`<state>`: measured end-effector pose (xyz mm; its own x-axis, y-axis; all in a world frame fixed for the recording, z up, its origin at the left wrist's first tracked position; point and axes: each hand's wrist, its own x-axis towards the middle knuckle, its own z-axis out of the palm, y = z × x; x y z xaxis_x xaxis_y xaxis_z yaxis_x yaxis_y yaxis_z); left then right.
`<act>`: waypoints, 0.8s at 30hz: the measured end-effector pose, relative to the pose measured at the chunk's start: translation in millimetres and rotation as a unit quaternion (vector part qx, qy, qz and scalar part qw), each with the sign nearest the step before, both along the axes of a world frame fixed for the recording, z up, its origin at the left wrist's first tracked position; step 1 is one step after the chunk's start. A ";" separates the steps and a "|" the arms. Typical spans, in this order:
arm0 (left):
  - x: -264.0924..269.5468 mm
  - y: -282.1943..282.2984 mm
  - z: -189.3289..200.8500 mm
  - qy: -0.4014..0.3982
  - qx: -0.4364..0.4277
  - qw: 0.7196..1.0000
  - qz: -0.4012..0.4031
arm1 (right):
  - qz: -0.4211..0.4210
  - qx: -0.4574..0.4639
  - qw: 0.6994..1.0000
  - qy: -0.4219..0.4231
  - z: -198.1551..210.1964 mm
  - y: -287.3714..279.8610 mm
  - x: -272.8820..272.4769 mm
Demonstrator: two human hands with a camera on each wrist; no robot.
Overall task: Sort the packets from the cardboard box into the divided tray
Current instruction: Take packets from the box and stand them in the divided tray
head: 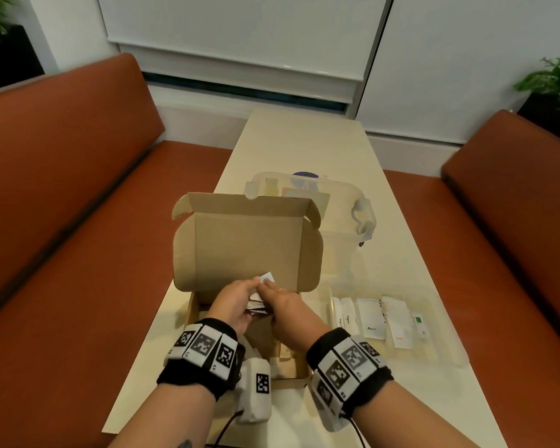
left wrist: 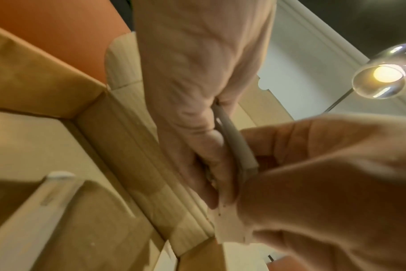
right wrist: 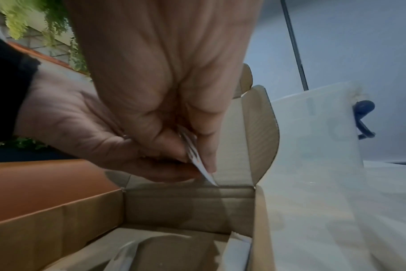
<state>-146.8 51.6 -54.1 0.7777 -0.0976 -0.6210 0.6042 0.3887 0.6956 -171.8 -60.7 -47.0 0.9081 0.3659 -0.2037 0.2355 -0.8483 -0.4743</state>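
The tabletop [head: 304,150] runs from 6 toward 12 o'clock between two orange benches [head: 62,189]. On it the cardboard box [head: 246,240] stands open at centre, lid raised toward 12 o'clock. The divided tray [head: 440,350], clear plastic, lies just beside the box at 3 o'clock; several white packets already lie in its compartments, long axes running 6 to 12. A clear lidded container [head: 346,202] sits behind the box toward 1 o'clock.

Both hands meet above the box interior. The left hand [head: 233,302] grips a small stack of packets [head: 257,307], fingers curled round it. The right hand [head: 283,305] pinches a single white packet [head: 267,279] between thumb and fingers, its free end pointing toward 12 o'clock, and the packet touches the left hand's stack.

Judgement: the right hand is the nearer to the tray, which lies at 3 o'clock of the fingers; the pinched packet would need turning little to match the tray's lanes. More packets remain in the box.
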 end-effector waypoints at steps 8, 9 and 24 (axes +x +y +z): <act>4.2 -5.5 -8.4 0.007 0.042 0.999 -0.026 | -0.094 0.077 0.993 0.008 -0.1 -15.0 1.5; 4.2 -5.6 -8.8 0.010 0.057 0.998 -0.032 | -0.113 0.088 0.990 0.014 -0.7 -19.1 2.0; -9.1 -21.2 2.1 -0.048 0.093 0.982 -0.158 | -0.236 0.403 0.880 0.083 22.0 -84.0 -5.7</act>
<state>-155.9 30.4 -51.9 0.7830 -0.2355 -0.5757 0.6019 0.0534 0.7968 -177.5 -144.7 -25.0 0.9799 0.0418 -0.1949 -0.1826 -0.2044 -0.9617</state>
